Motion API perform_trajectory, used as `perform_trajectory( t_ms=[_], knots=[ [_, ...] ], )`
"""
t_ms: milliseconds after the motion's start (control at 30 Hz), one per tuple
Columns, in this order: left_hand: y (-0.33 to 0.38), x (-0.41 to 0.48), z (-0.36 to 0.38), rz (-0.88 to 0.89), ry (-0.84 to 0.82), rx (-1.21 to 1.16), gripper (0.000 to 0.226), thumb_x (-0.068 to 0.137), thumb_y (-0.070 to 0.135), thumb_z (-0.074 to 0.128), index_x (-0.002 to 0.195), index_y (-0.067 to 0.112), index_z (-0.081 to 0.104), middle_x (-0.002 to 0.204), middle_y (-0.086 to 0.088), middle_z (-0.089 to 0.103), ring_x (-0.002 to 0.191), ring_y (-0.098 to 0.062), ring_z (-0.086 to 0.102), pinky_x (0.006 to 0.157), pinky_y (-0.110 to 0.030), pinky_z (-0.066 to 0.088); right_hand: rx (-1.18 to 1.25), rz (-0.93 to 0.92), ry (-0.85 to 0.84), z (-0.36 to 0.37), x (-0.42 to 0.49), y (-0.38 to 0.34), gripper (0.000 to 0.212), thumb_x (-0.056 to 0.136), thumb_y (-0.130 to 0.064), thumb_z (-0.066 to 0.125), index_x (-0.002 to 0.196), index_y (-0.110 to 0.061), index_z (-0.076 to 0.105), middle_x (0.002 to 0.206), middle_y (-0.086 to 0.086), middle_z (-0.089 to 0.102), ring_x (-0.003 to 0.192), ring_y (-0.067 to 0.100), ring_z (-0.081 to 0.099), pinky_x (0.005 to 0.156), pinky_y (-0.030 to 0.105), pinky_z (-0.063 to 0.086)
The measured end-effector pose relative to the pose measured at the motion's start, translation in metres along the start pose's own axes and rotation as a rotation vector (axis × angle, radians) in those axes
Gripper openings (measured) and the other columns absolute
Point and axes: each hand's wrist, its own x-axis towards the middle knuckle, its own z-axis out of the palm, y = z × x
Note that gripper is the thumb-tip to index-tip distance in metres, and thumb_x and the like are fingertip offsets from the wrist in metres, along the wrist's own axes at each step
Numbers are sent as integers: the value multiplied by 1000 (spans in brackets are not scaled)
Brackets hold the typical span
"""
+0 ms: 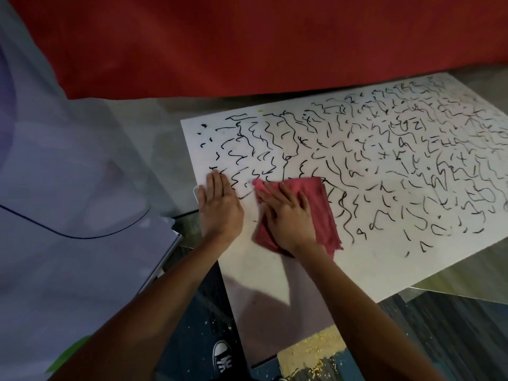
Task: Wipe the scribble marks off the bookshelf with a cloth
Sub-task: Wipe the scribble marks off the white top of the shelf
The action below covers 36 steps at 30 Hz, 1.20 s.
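Pink cloth (321,200) lies folded on the white bookshelf panel (275,270) near its left end, pressed flat under the right hand (288,218), whose fingers are straight and spread. The left hand (218,207) rests just beside it, also flat and holding nothing, at the panel's left edge. Wiping seems barely begun (only the near strip reads clean): scribble marks (384,160) cover the rest. The next stroke likely needs firm pressure rightward, where room is open; the far edge sits close to a red surface (247,45).

The scribbled white bookshelf panel (277,273) lies on a grey surface (154,138) and bears a red cloth (323,207).
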Motion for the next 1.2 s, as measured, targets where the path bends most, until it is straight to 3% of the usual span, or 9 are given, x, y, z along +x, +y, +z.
perform_trajectory(
  t_ms=[100,167,300,633,800,933,1000,1067,1200],
  knots=[
    [-1,0,4,19,57,-41,67,92,27,5,147,-5,23,156,-21,19,147,-31,13,118,-43,5,-43,21,-44,3,18,0,46,102,-33,26,148,-38,27,155,-18,24,147,10,11,117,41,3],
    [0,-1,4,19,41,-34,72,90,32,-2,148,-4,20,157,-20,16,147,-29,11,118,-41,1,-32,5,-8,5,-4,2,54,95,-40,15,147,-35,32,154,-15,29,146,14,18,117,43,8],
    [2,0,2,-8,-22,17,87,78,37,-20,151,-1,9,159,-18,5,148,-26,1,118,-40,-4,-64,-74,165,16,-84,8,48,96,-36,31,143,-29,36,146,-10,39,137,20,36,110,44,22],
    [2,0,4,-6,-46,48,58,101,30,4,151,0,3,159,-17,0,148,-26,-4,118,-41,-6,-41,27,-22,3,10,-3,46,103,-36,24,149,-37,23,156,-19,20,147,10,8,117,42,2],
    [1,0,3,5,-35,21,71,89,33,-1,150,-2,9,159,-19,5,148,-28,0,118,-42,-4,-121,-60,138,20,-52,-10,49,99,-42,23,140,-28,47,143,-8,48,135,22,41,107,53,33],
    [3,1,2,-13,-13,-20,77,86,37,-8,150,-2,11,159,-19,8,148,-28,3,118,-41,-3,-99,-30,93,16,-60,-19,57,103,-42,6,133,-30,53,136,-9,55,128,22,50,100,48,35],
    [5,-1,-4,-34,2,-91,78,86,39,-6,150,-1,13,159,-18,11,148,-26,5,118,-39,-2,-60,-65,84,8,-45,-23,63,100,-47,2,137,-31,50,144,-10,47,137,21,40,109,50,24],
    [9,-7,-11,-16,13,-167,64,96,33,4,151,1,13,159,-16,12,148,-24,7,119,-36,-1,169,-77,-17,1,-28,-19,54,98,-43,15,144,-31,40,151,-10,36,144,15,24,117,40,10],
    [59,-35,-20,191,-7,-153,56,100,28,6,153,9,10,161,-10,7,149,-21,0,115,-30,-11,487,-108,149,-27,-21,24,37,93,-19,42,122,-9,64,122,8,65,112,23,60,96,15,36]
  ],
)
